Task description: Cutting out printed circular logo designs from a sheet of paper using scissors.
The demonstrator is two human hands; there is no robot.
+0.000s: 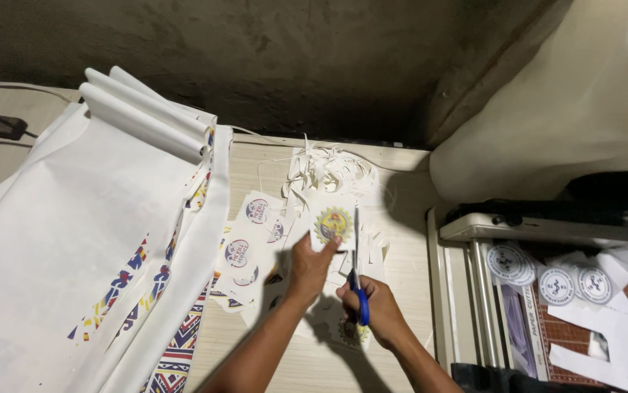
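Observation:
My left hand [309, 263] pinches a white sticker sheet [333, 223] printed with a round yellow emblem and holds it up over the wooden table [408, 255]. Blue-handled scissors [357, 280] sit in my right hand [372, 306], their blades pointing up along the right edge of that sheet. Both forearms come in from the bottom centre. Under the hands lie more cut sheets with round blue-and-red emblems [252, 240].
A heap of thin white paper trimmings [332, 169] lies at the table's back. Large white printed rolls and sheets [95, 218] with colourful patterned strips cover the left. A paper cutter [547, 291] holding round blue-printed stickers stands at the right. A dark wall runs behind.

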